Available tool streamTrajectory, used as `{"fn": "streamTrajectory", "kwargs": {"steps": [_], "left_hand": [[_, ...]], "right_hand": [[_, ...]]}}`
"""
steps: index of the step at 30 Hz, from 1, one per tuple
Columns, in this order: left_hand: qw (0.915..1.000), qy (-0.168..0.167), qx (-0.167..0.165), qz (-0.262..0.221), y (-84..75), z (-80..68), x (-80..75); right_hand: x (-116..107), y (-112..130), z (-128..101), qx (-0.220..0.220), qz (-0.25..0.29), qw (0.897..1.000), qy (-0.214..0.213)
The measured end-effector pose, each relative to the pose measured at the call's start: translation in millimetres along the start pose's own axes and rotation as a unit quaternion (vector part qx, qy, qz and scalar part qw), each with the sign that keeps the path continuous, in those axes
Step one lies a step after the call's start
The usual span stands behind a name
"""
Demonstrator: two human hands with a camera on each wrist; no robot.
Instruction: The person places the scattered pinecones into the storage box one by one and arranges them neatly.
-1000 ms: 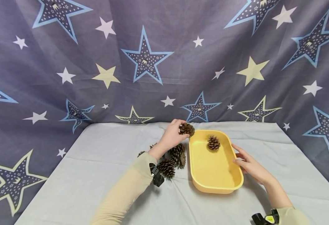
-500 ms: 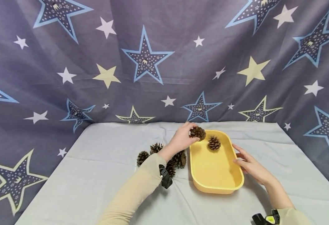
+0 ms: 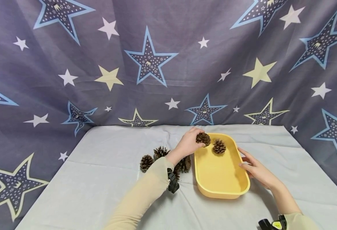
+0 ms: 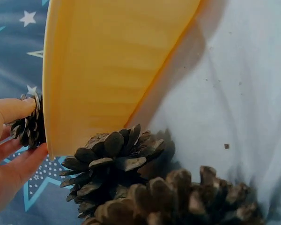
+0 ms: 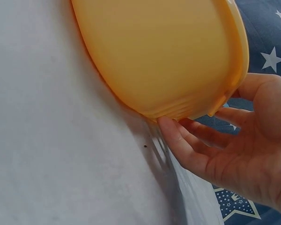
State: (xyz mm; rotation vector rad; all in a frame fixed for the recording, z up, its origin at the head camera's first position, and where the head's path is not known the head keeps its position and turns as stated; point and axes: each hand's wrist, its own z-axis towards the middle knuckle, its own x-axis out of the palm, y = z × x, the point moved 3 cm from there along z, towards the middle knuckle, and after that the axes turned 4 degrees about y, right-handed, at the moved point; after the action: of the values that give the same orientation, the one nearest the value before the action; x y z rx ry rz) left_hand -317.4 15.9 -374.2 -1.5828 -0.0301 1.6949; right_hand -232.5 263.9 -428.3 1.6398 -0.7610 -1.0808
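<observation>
Brown pinecone [image 3: 203, 139] (scales open); over yellow tray [image 3: 218, 191]

No text, label, brand or number can be read on anything here; the backdrop [image 3: 168, 57] carries only printed stars.

one pine cone [image 3: 219, 146] lies in the tray [image 3: 214, 191], loose cones [image 3: 146, 162] on the cloth left of it

We see a pale grey tablecloth [image 3: 99, 179] covering the table, wrinkled near its middle. Behind the far edge and along both sides hangs a dark blue-grey backdrop [image 3: 185, 64] printed with white, yellow and blue-outlined stars. A small dark speck [image 5: 145, 146] lies on the cloth in the right wrist view
</observation>
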Motion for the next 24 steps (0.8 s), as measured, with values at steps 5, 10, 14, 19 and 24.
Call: {"fn": "streamTrajectory", "kwargs": {"steps": [5, 10, 14, 19, 24], "left_hand": [[0.9998, 0.008, -0.001, 0.020, -0.7, 3.4, 3.2], [0.9983, 0.018, 0.018, 0.052, -1.4, 5.8, 7.4], [0.9964, 0.027, 0.026, 0.076, -2.5, 7.2, 10.1], [0.9950, 0.047, 0.034, 0.081, -3.9, 10.0, 13.8], [0.9920, 0.079, 0.038, 0.091, -4.3, 10.9, 19.9]], "right_hand": [[-0.4, -0.4, -0.4, 0.003, 0.000, 1.000, 0.000], [-0.3, -0.3, -0.6, 0.004, 0.005, 1.000, 0.002], [-0.5, 0.0, -1.1, 0.005, 0.007, 1.000, 0.004], [-1.1, 0.0, -1.4, 0.008, 0.007, 1.000, -0.001], [-0.4, 0.1, -0.4, 0.004, 0.004, 1.000, 0.000]]}}
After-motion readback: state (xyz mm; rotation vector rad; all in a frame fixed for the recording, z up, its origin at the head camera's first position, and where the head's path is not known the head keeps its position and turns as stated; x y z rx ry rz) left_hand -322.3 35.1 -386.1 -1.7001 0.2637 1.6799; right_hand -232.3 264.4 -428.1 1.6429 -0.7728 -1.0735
